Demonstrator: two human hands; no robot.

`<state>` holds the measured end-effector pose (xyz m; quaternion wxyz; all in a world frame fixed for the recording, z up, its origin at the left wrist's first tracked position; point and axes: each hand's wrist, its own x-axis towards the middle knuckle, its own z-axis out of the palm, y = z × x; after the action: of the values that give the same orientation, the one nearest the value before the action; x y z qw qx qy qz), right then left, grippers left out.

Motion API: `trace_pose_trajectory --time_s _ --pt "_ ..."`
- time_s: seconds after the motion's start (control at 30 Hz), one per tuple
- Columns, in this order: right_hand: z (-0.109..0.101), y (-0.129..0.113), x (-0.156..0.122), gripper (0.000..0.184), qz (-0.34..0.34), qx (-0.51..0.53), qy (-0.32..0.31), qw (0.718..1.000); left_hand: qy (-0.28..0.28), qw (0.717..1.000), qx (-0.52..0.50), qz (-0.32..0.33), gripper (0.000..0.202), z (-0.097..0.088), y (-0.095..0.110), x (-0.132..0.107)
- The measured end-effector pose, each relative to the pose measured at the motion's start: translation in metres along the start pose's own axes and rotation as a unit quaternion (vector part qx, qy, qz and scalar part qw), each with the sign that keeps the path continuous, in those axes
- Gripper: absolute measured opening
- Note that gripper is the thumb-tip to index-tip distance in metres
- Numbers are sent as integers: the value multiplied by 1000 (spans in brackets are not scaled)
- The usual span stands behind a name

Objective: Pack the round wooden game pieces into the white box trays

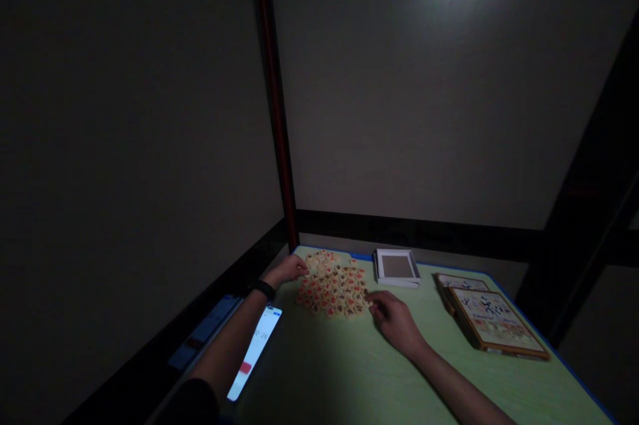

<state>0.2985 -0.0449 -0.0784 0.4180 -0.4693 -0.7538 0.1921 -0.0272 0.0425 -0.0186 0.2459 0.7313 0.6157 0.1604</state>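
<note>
A heap of small pale wooden game tiles (333, 290) with red and black marks lies on the green table mat (349, 372). My left hand (288, 270), with a dark band on its wrist, rests at the heap's far left edge, fingers curled against the tiles. My right hand (392, 318) sits at the heap's near right edge, fingers bent and pinching at a tile there. What either hand actually grips is too small and dim to make out.
A lit phone (254, 352) lies under my left forearm at the mat's left edge. A white shallow box (397, 268) stands behind the tiles. A printed wooden-framed board (494, 322) lies at the right. Walls and a red post (273, 98) close the far side.
</note>
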Motion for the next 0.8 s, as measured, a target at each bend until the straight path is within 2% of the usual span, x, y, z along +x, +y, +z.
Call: trace_pose_trajectory --time_s 0.2,0.37,0.57,0.8 --pt "-1 -1 0 30 -5 -4 -1 1000 -7 999 29 13 14 -3 5 -4" --pt "0 0 0 30 -7 5 6 1000 8 1000 29 9 15 -6 6 -10" --pt "3 4 1 29 -2 4 8 1000 -10 1000 -5 -1 16 -12 1 -21" --pt "2 4 1 31 -11 1 8 1000 -4 999 -42 -12 17 -9 2 -27"
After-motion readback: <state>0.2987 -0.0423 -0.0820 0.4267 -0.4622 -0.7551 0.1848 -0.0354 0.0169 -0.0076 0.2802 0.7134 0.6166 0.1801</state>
